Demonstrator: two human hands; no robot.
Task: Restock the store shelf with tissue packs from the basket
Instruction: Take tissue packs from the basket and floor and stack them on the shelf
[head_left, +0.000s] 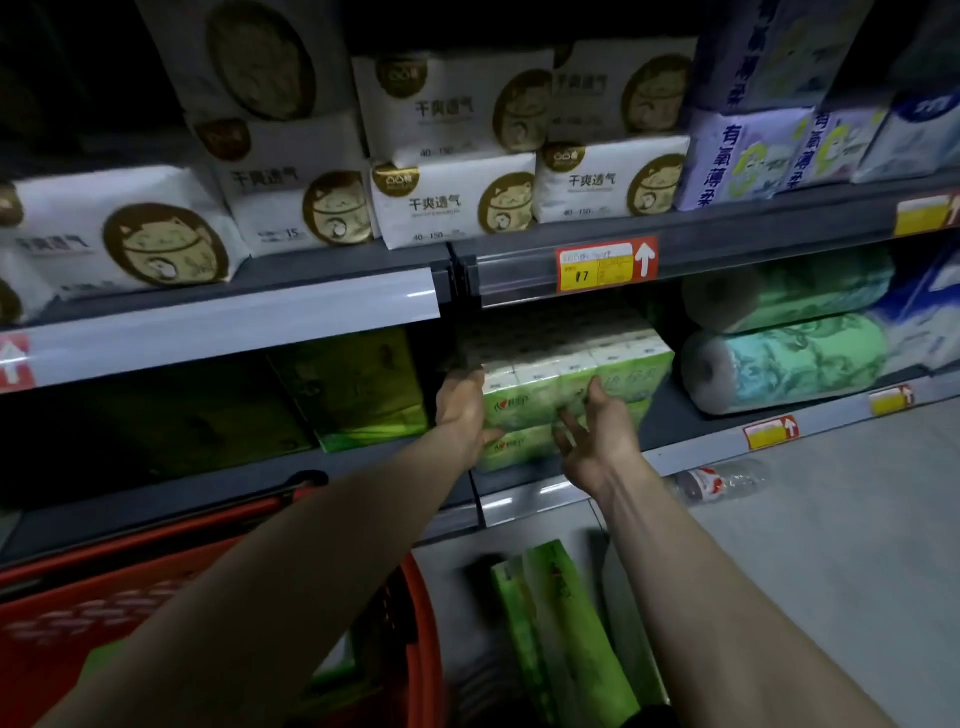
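Both bare arms are reaching toward the green tissue pack (566, 384), which is sitting at the front of the lower shelf (675, 415), directly under the red and yellow price tag (605, 264). The left hand (460, 408) is pressing against the pack's left end, its fingers hidden behind the pack, so their grip cannot be told. The right hand (597, 434) is lying flat on the pack's front face with its fingers (566, 431) spread open, not curling around anything. Two green paper rolls (784, 332) are lying just right of the pack. The red basket (156, 613) is standing below and left of the pack, and more green packs (561, 634) are lying on the floor below it.
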